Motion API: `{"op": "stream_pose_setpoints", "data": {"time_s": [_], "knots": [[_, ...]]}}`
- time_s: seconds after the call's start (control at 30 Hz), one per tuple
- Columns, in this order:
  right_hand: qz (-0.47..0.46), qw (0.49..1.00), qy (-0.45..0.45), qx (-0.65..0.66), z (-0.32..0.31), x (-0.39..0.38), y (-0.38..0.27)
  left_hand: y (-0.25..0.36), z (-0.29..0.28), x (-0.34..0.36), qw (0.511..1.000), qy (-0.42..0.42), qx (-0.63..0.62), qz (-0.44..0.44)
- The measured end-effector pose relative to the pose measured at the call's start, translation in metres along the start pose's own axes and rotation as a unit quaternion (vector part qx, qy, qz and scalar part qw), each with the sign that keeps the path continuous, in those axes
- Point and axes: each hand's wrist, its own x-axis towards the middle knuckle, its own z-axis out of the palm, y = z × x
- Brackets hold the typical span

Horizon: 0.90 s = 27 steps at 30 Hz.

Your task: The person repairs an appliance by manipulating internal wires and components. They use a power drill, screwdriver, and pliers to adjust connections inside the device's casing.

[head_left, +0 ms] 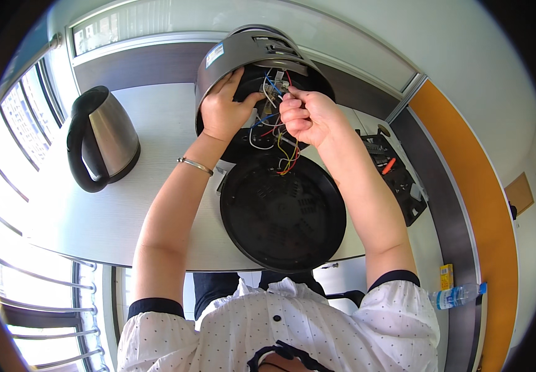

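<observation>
A dark grey round appliance (237, 49) lies on its side on the white table, its open underside showing red, blue, white and yellow wires (268, 124) around metal fittings. My left hand (221, 108) grips the housing at its left, fingers reaching inside the opening, thumb bent toward the wires. My right hand (311, 118) is closed in a pinch among the wires at the opening's right; what lies between the fingertips is too small to make out. Below, a black round cover (283, 220) lies face up near the table's front edge, joined to the appliance by wires.
A steel kettle (110, 133) with a black handle stands on the table (162, 180) at left, beside a railed window. An open black tool case (401, 198) with an orange-handled tool (389, 165) lies at right. A water bottle (463, 296) and yellow box (446, 276) are beyond, lower right.
</observation>
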Motion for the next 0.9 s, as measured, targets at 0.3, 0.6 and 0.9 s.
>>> {"op": "stream_pose_setpoints", "data": {"time_s": [0.3, 0.6, 0.9], "knots": [[-0.071, 0.99, 0.035, -0.12, -0.007, -0.017, 0.005, -0.003, 0.0, 0.002, 1.0, -0.004, -0.001, 0.001], [-0.496, 0.647, 0.17, -0.553, -0.053, -0.01, 0.021, -0.001, 0.0, 0.001, 1.0, -0.008, 0.006, -0.006], [-0.615, 0.263, 0.231, -0.707, -0.033, -0.002, 0.033, -0.004, -0.001, 0.0, 1.0, -0.006, 0.011, -0.003]]}}
